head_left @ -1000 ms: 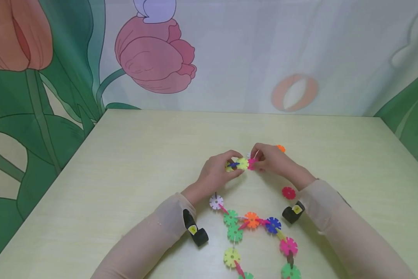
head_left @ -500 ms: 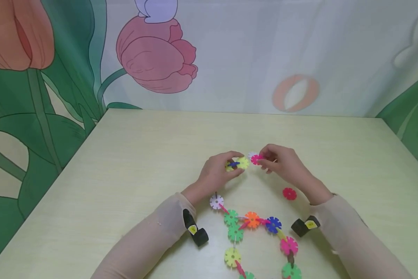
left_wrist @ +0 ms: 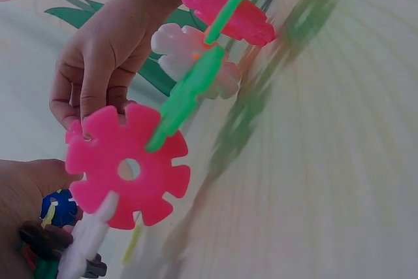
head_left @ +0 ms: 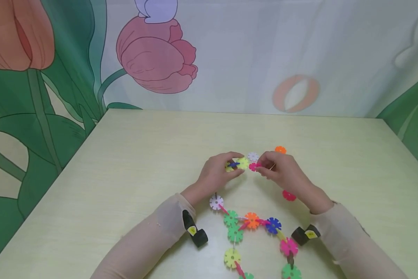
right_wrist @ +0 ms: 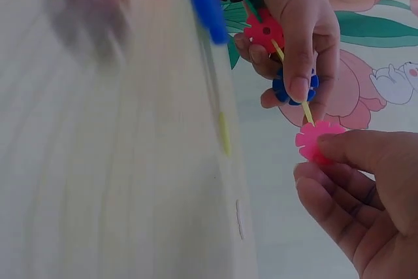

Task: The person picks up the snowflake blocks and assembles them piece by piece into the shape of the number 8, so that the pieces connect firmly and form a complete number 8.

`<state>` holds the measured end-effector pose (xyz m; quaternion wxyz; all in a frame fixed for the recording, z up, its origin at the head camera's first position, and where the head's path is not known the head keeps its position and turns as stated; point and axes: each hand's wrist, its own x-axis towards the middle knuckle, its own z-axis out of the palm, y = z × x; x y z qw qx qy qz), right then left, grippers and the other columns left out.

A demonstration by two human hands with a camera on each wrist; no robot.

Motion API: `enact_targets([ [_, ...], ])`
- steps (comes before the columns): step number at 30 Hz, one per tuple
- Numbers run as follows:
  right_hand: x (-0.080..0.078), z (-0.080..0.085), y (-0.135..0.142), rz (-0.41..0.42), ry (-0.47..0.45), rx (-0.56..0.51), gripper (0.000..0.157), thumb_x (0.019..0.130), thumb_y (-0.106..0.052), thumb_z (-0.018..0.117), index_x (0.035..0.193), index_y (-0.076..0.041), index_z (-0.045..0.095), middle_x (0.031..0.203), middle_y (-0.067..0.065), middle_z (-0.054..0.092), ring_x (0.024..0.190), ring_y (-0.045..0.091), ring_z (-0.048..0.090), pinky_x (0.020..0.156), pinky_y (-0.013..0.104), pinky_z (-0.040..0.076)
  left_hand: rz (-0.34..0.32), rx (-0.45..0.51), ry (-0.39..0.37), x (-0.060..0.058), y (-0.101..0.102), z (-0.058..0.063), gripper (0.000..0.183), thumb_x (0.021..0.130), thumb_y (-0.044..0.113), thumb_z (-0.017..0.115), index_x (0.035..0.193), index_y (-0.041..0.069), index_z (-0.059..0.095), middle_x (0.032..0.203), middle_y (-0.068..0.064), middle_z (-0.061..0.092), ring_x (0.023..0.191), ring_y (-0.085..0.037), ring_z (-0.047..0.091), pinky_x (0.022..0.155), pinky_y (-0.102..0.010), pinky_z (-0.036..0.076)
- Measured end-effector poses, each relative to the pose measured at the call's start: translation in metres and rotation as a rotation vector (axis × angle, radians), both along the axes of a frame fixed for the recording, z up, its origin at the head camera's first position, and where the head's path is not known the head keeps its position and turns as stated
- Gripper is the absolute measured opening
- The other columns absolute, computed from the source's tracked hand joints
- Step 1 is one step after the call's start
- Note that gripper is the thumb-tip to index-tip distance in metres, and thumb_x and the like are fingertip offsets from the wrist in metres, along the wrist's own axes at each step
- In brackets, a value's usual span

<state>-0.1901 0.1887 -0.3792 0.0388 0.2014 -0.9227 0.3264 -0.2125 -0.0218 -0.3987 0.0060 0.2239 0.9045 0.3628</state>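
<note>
My left hand (head_left: 214, 168) holds a short chain of toothed building discs, pieces that slot together. A yellow disc (head_left: 243, 162) shows face-on at its end, and a blue disc (head_left: 234, 164) behind it shows edge-on. In the right wrist view the left thumb lies over the blue disc (right_wrist: 281, 89), with a red disc (right_wrist: 264, 29) further along. Between thumb and fingers, my right hand (head_left: 282, 168) pinches a pink disc (head_left: 253, 166) beside the yellow one. Whether pink and yellow are slotted together, I cannot tell.
Behind the right hand lie a white disc (head_left: 253, 156) and an orange disc (head_left: 280, 149). A red disc (head_left: 289, 195) lies below the right wrist. Nearer, a linked chain of several discs, including an orange one (head_left: 252, 220), spreads over the table (head_left: 142, 147).
The right hand first drew the pink disc right, away from the yellow disc, then lowered it and brought it slightly back left. The left hand has stayed nearly still.
</note>
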Motion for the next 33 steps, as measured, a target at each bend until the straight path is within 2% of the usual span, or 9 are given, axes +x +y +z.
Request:
enact_targets([
  [8, 0.003, -0.006, -0.006, -0.019, 0.018, 0.009, 0.008, 0.085, -0.007, 0.071, 0.091, -0.007, 0.065, 0.081, 0.005, 0.069, 0.066, 0.01, 0.061, 0.061, 0.018, 0.051, -0.002, 0.01, -0.017, 0.002, 0.001, 0.0, 0.042, 0.086, 0.03, 0.072, 0.126, 0.02, 0.062, 0.109, -0.001, 0.07, 0.095, -0.015, 0.062, 0.076, -0.025, 0.047],
  [18, 0.005, -0.015, -0.014, -0.038, 0.028, -0.096, 0.009, 0.084, -0.007, 0.072, 0.087, -0.005, 0.064, 0.074, 0.004, 0.068, 0.062, 0.01, 0.063, 0.061, 0.017, 0.052, 0.016, 0.099, -0.04, 0.004, 0.003, -0.002, 0.039, 0.085, 0.026, 0.073, 0.122, 0.014, 0.064, 0.105, -0.004, 0.07, 0.091, -0.017, 0.06, 0.08, -0.026, 0.049],
  [20, 0.004, -0.016, -0.014, -0.044, 0.02, -0.121, 0.009, 0.084, -0.006, 0.072, 0.088, -0.004, 0.064, 0.076, 0.006, 0.069, 0.063, 0.012, 0.064, 0.062, 0.016, 0.052, 0.02, 0.103, -0.047, 0.004, 0.003, -0.002, 0.04, 0.085, 0.026, 0.073, 0.122, 0.014, 0.063, 0.105, -0.004, 0.07, 0.088, -0.015, 0.059, 0.077, -0.024, 0.048],
  [24, 0.001, -0.017, -0.014, -0.062, -0.024, -0.184, 0.01, 0.085, -0.005, 0.071, 0.092, -0.004, 0.064, 0.081, 0.009, 0.07, 0.068, 0.015, 0.068, 0.065, 0.016, 0.054, 0.029, 0.101, -0.092, 0.003, 0.003, 0.0, 0.044, 0.085, 0.03, 0.073, 0.124, 0.015, 0.059, 0.1, -0.005, 0.068, 0.075, -0.015, 0.055, 0.062, -0.021, 0.044],
  [26, 0.0, -0.018, -0.014, -0.054, -0.052, -0.219, 0.012, 0.085, -0.005, 0.071, 0.095, -0.003, 0.065, 0.085, 0.011, 0.071, 0.072, 0.017, 0.07, 0.068, 0.018, 0.055, 0.031, 0.094, -0.109, 0.003, 0.002, 0.002, 0.045, 0.085, 0.033, 0.073, 0.124, 0.016, 0.058, 0.101, -0.005, 0.068, 0.073, -0.015, 0.054, 0.058, -0.021, 0.043],
  [30, -0.003, -0.019, -0.015, -0.002, -0.114, -0.273, 0.02, 0.084, -0.005, 0.071, 0.103, -0.002, 0.064, 0.095, 0.013, 0.071, 0.082, 0.021, 0.072, 0.076, 0.024, 0.057, 0.01, 0.072, -0.092, 0.0, 0.0, 0.005, 0.045, 0.085, 0.032, 0.074, 0.123, 0.017, 0.055, 0.104, -0.008, 0.068, 0.08, -0.018, 0.059, 0.066, -0.024, 0.047],
  [33, -0.005, -0.021, -0.015, 0.025, -0.15, -0.295, 0.024, 0.084, -0.003, 0.071, 0.106, -0.002, 0.062, 0.097, 0.013, 0.07, 0.085, 0.021, 0.072, 0.078, 0.025, 0.057, -0.017, 0.036, -0.052, -0.002, -0.001, 0.005, 0.045, 0.086, 0.027, 0.073, 0.126, 0.018, 0.054, 0.111, -0.008, 0.069, 0.095, -0.02, 0.063, 0.077, -0.03, 0.051],
])
